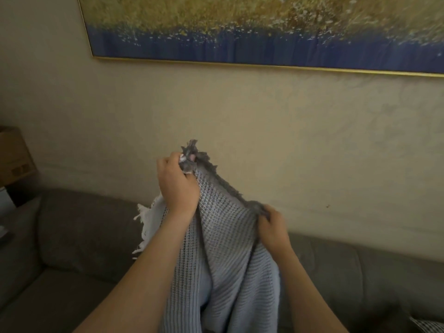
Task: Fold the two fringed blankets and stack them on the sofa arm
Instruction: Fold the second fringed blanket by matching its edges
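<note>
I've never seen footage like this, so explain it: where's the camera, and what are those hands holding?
There is no machine: a person wears one camera on the head, looking down at their own arms. The left hand grips a grey blanket by its fringed corner; the right hand grips the same edge lower down. The blanket hangs in front of a grey sofa. White fringe shows behind the left arm; whether that is the second blanket I cannot tell. A painting hangs above.
</note>
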`<state>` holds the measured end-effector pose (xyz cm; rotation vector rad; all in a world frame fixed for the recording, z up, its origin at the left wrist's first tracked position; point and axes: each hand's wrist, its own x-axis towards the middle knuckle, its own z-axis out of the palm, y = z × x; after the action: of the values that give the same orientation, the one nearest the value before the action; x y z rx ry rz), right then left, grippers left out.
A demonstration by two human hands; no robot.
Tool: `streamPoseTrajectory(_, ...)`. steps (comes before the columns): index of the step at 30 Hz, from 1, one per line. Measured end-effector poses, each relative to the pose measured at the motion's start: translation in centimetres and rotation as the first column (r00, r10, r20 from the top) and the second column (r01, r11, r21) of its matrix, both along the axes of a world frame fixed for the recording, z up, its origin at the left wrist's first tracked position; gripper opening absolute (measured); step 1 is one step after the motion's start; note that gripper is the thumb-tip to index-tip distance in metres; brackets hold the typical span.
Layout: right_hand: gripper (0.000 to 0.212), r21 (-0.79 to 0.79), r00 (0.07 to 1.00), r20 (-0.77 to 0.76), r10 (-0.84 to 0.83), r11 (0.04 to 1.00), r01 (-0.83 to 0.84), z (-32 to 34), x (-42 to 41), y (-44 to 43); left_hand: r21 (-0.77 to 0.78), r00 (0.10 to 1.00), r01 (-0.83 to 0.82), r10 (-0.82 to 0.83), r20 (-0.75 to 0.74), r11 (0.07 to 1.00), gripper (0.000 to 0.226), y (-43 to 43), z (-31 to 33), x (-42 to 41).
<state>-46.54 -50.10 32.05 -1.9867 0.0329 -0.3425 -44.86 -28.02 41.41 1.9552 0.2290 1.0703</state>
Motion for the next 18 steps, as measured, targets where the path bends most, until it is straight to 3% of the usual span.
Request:
streamPoseTrajectory(2,0.024,0.094,0.974,0.131,-0.184,0.981,0.173,1.5,0.2,-0.5,-0.018,0.999,0.036,-0.036,-0.002,0.999,0.010,0.4,-0.9,0.3)
streamPoseTrajectory(5,0.015,0.205,0.900,0.241,-0.364,0.925,0.319,2.3,0.2,-0.8,-0.218,0.979,0.173,-0.192,-0.069,0.960,0.017,0.5,-2.2,0.6)
streamPoseTrajectory(8,0.007,0.016,0.949,0.192,-0.251,0.967,0.253,-0.5,0.6,-1.4,-0.391,0.940,0.255,-0.322,-0.116,0.884,0.022,0.4,-3.1,1.0)
streamPoseTrajectory(11,0.023,-0.105,0.984,0.014,-0.177,0.978,0.178,-5.3,0.3,-2.1,-0.287,0.908,0.331,-0.387,-0.163,0.899,0.032,0.2,-3.4,0.6)
streamPoseTrajectory(14,0.025,-0.097,0.990,-0.094,-0.101,0.991,0.092,-7.8,-1.8,-1.8,-0.117,0.907,0.374,-0.389,-0.161,0.920,0.043,-0.2,-3.3,0.0)
streamPoseTrajectory(16,0.007,-0.030,0.992,-0.123,0.001,1.000,-0.005,-8.3,-3.0,-1.4,-0.072,0.911,0.378,-0.385,-0.148,0.923,0.049,-0.4,-3.2,-0.1)
streamPoseTrajectory(18,0.022,0.005,0.986,-0.134,0.103,0.995,-0.103,-8.5,-3.6,-1.2,-0.071,0.899,0.407,-0.413,-0.146,0.911,0.051,-0.6,-3.1,-0.2)
